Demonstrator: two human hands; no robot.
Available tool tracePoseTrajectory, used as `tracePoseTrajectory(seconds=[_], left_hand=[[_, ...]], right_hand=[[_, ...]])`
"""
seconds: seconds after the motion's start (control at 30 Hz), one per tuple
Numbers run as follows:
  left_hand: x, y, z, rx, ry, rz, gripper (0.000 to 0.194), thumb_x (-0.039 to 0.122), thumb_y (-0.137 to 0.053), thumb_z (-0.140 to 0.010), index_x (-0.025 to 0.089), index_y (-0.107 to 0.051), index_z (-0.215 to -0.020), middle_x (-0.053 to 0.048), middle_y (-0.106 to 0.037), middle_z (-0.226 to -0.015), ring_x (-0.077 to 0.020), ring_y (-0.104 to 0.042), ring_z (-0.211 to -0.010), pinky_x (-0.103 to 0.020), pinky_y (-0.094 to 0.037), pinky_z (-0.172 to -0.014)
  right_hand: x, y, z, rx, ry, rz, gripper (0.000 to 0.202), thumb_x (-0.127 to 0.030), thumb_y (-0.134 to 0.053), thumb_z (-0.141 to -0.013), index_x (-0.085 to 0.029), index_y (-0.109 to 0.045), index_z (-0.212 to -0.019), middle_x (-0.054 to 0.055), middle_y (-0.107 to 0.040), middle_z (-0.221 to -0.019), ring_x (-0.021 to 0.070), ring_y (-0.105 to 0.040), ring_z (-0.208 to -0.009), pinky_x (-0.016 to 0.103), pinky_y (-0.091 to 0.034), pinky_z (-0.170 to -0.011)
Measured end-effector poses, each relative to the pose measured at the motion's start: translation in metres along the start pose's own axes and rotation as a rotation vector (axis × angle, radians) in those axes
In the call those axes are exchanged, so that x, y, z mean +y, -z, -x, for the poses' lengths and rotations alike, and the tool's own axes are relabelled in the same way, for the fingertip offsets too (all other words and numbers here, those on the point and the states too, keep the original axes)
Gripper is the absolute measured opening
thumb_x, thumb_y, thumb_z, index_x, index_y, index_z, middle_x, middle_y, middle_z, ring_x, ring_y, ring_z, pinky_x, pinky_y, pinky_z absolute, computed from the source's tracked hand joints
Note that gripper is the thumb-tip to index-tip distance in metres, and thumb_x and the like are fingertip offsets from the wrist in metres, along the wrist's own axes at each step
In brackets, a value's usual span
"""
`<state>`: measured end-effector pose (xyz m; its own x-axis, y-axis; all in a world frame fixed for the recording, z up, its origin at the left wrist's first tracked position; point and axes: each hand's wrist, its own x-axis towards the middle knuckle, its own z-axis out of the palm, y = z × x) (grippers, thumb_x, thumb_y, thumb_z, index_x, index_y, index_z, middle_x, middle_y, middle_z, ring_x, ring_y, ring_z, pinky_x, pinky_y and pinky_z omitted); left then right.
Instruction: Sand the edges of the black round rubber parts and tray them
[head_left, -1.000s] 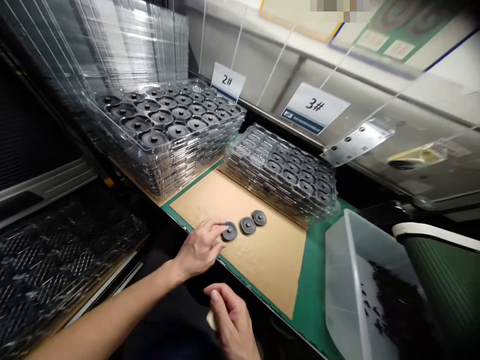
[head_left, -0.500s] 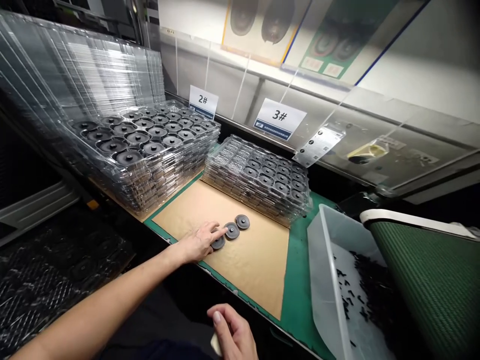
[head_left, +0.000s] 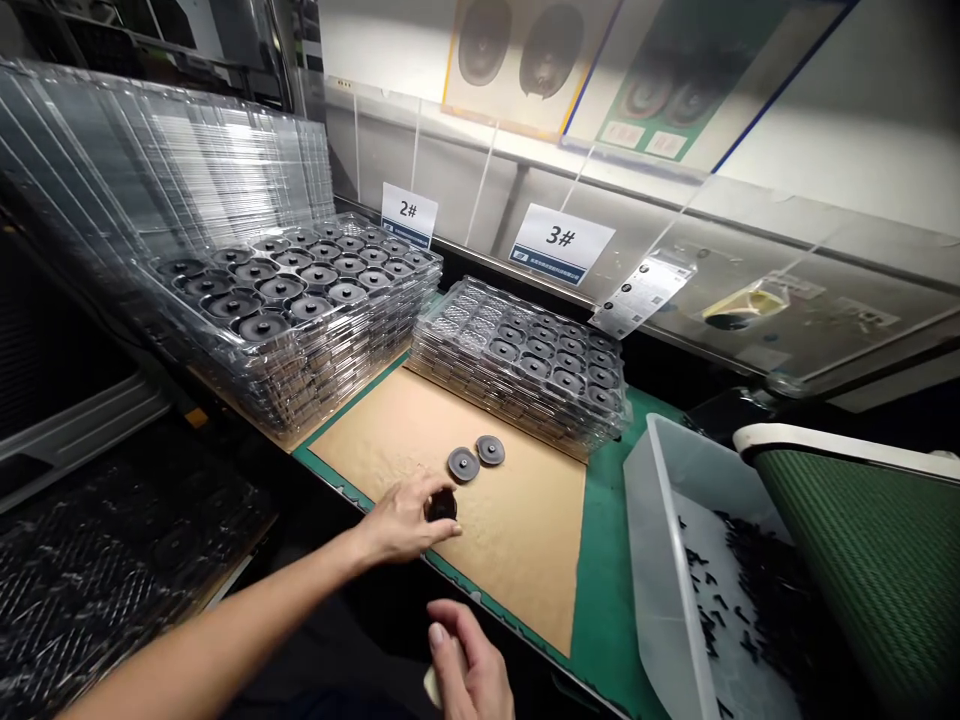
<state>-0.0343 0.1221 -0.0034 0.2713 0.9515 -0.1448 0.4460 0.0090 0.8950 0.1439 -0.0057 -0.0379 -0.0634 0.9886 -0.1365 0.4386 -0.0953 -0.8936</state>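
Note:
My left hand (head_left: pixel 401 520) grips a dark round disc (head_left: pixel 441 504) by its edge between thumb and fingers. The disc is tipped up just over the brown sheet (head_left: pixel 517 550). Beyond it lie two grey-black discs with a small centre stud, the nearer disc (head_left: pixel 463 464) and the farther disc (head_left: pixel 490 450), side by side on the sheet. At the bottom of the view, off the table's front edge, my right hand (head_left: pixel 476 660) is closed with curled fingers. Something pale shows beneath its thumb, too hidden to name.
A tall stack of clear trays (head_left: pixel 337 340) with discs stands at left, a lower tray stack (head_left: pixel 517 370) at the back. On the right are a translucent bin (head_left: pixel 637 500) with small black parts and a green conveyor belt (head_left: pixel 862 540). Label cards (head_left: pixel 561 242) stand behind.
My left hand has picked up the nearest disc from the row and tilted it up, shifting slightly toward me. My right hand stays nearly in place.

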Motion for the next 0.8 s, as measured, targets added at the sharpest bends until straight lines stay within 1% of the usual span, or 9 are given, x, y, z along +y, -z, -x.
tracePoseTrajectory(seconds=[0.07, 0.13, 0.23, 0.3, 0.4, 0.47, 0.53, 0.7, 0.8], left_hand=[[0.004, -0.019, 0.022, -0.024, 0.112, 0.201, 0.041, 0.052, -0.061, -0.092, 0.019, -0.060, -0.117, -0.007, -0.070, -0.095, -0.0241, -0.074, -0.082, -0.038, -0.062, -0.075], [0.005, -0.037, 0.043, -0.054, 0.212, 0.366, 0.043, 0.061, -0.052, -0.095, 0.019, -0.056, -0.107, -0.004, -0.068, -0.085, -0.0220, -0.074, -0.071, -0.033, -0.061, -0.063], [0.003, -0.047, 0.070, -0.099, 0.323, 0.518, 0.051, 0.067, -0.045, -0.097, 0.019, -0.058, -0.104, -0.006, -0.070, -0.089, -0.0189, -0.073, -0.064, -0.031, -0.059, -0.060], [0.001, -0.043, 0.084, -0.123, 0.351, 0.612, 0.057, 0.070, -0.047, -0.096, 0.018, -0.063, -0.112, -0.009, -0.073, -0.100, -0.0178, -0.072, -0.063, -0.030, -0.059, -0.058], [0.000, -0.029, 0.100, -0.084, 0.281, 0.720, 0.060, 0.063, -0.068, -0.090, 0.021, -0.066, -0.133, -0.013, -0.072, -0.125, -0.0251, -0.076, -0.096, -0.032, -0.063, -0.075], [0.001, -0.019, 0.108, -0.077, 0.206, 0.773, 0.065, 0.051, -0.078, -0.087, 0.027, -0.060, -0.146, -0.011, -0.064, -0.146, -0.0296, -0.064, -0.130, -0.037, -0.057, -0.103], [0.004, -0.012, 0.114, -0.101, 0.169, 0.834, 0.071, 0.042, -0.081, -0.087, 0.033, -0.054, -0.152, -0.008, -0.055, -0.158, -0.0298, -0.050, -0.147, -0.041, -0.044, -0.120], [0.012, -0.005, 0.118, -0.038, 0.159, 0.841, 0.069, 0.042, -0.085, -0.084, 0.027, -0.061, -0.146, -0.014, -0.056, -0.156, -0.0358, -0.054, -0.143, -0.048, -0.046, -0.119], [0.016, -0.005, 0.119, 0.018, 0.117, 0.768, 0.069, 0.041, -0.089, -0.078, 0.026, -0.066, -0.141, -0.015, -0.060, -0.152, -0.0369, -0.057, -0.139, -0.045, -0.050, -0.115]], right_hand=[[0.005, 0.002, -0.003, 0.106, 0.072, 0.048, 0.066, -0.078, -0.052, -0.100, -0.020, -0.072, -0.123, 0.011, -0.072, -0.103, 0.0291, -0.070, -0.091, 0.031, -0.055, -0.080], [0.005, 0.006, -0.007, 0.142, 0.150, 0.086, 0.055, -0.068, -0.052, -0.104, -0.020, -0.071, -0.123, 0.013, -0.071, -0.108, 0.0291, -0.070, -0.095, 0.032, -0.054, -0.082], [-0.006, 0.015, -0.012, 0.036, 0.219, 0.026, 0.047, -0.058, -0.048, -0.110, -0.020, -0.070, -0.093, 0.008, -0.066, -0.086, 0.0217, -0.063, -0.076, 0.028, -0.049, -0.073], [-0.017, 0.019, -0.016, -0.065, 0.103, -0.145, 0.055, -0.064, -0.053, -0.106, -0.018, -0.063, -0.078, 0.005, -0.059, -0.073, 0.0174, -0.054, -0.067, 0.025, -0.045, -0.066], [-0.032, 0.017, -0.020, -0.226, -0.228, -0.504, 0.065, -0.081, -0.068, -0.088, -0.017, -0.057, -0.075, 0.000, -0.051, -0.064, 0.0128, -0.043, -0.057, 0.021, -0.038, -0.052], [-0.038, 0.012, -0.021, -0.290, -0.357, -0.659, 0.067, -0.083, -0.070, -0.083, -0.019, -0.053, -0.079, -0.004, -0.044, -0.059, 0.0100, -0.036, -0.049, 0.019, -0.032, -0.044], [-0.044, 0.007, -0.020, -0.323, -0.421, -0.770, 0.064, -0.080, -0.071, -0.082, -0.019, -0.050, -0.083, -0.006, -0.040, -0.058, 0.0082, -0.031, -0.047, 0.018, -0.030, -0.042], [-0.057, 0.003, -0.016, -0.359, -0.457, -0.926, 0.060, -0.072, -0.078, -0.081, -0.017, -0.053, -0.084, -0.006, -0.042, -0.060, 0.0069, -0.034, -0.048, 0.015, -0.030, -0.040], [-0.062, 0.007, -0.015, -0.364, -0.436, -0.941, 0.061, -0.071, -0.080, -0.081, -0.017, -0.054, -0.082, -0.006, -0.044, -0.058, 0.0068, -0.036, -0.046, 0.015, -0.032, -0.039]])
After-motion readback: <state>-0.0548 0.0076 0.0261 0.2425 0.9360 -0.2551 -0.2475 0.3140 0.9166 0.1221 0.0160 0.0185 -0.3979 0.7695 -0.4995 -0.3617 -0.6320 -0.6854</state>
